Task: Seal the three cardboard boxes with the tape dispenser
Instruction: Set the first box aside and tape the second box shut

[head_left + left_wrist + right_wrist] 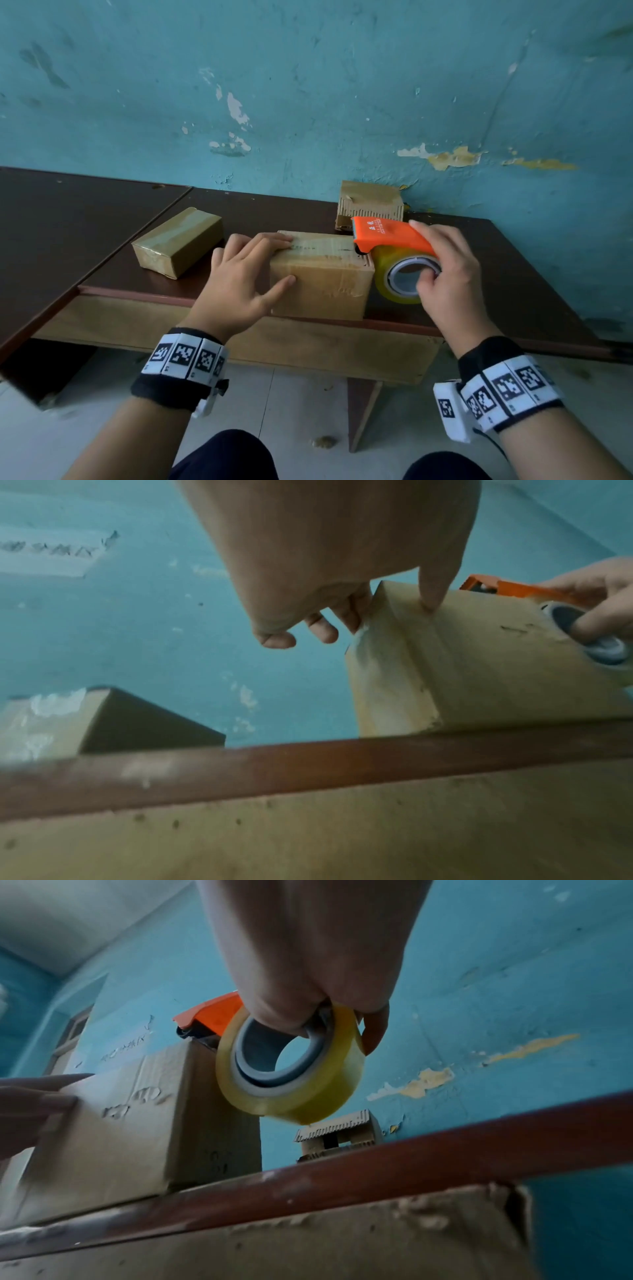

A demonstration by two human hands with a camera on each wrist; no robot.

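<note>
A cardboard box (322, 277) (479, 664) (130, 1123) stands at the table's front edge. My left hand (246, 274) (329, 561) rests on its left end, straight fingers flat on the taped top and thumb against the front face. My right hand (448, 274) (308, 961) grips the orange tape dispenser (387, 236) (493, 587) (212, 1015), thumb hooked in the core of its yellowish tape roll (404, 277) (291, 1066). The dispenser's front sits at the box's top right edge. A flat taped box (178, 245) (51, 723) lies to the left. A third box (370, 202) (339, 1134) stands by the wall.
The dark brown table (102, 222) has a reddish front edge (308, 764) (411, 1158) and a pale apron below. A peeling blue wall (308, 85) runs right behind it. My knees (226, 455) and the tiled floor show below.
</note>
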